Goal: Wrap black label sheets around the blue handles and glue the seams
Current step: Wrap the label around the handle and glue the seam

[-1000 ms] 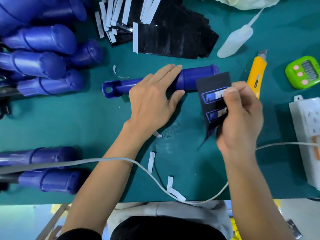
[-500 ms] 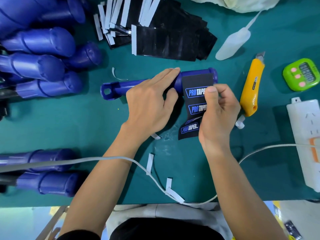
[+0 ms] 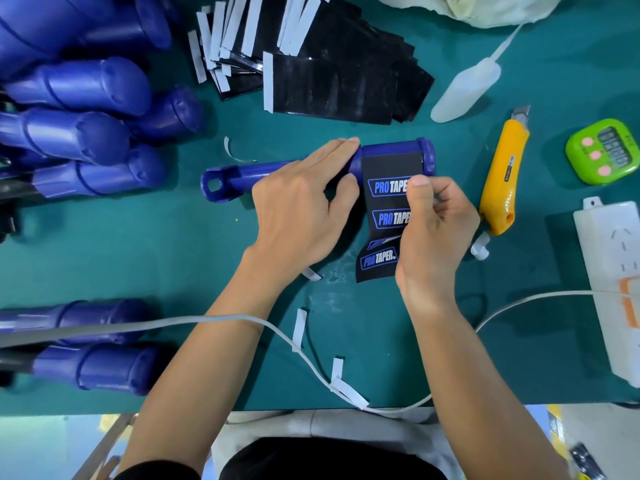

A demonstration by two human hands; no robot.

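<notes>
Black label sheet (image 3: 388, 216) draped over blue handle (image 3: 311, 168), both hands holding.

The table (image 3: 145, 244) is teal green. The handle (image 3: 391, 150) is deep blue, as are the piled handles (image 3: 86, 133). The label sheet (image 3: 388, 202) is black with blue-and-white "PRO TAPER" logos. Stacked sheets (image 3: 332, 84) are glossy black, edged with white strips. The knife (image 3: 502, 181) is yellow-orange, the timer (image 3: 606, 152) lime green with pink buttons, and the power strip (image 3: 609, 271) white with an orange patch.

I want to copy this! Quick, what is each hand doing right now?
Left hand: open, straight fingers pressing on the blue handle.
Right hand: closed, pinching the black label.
</notes>
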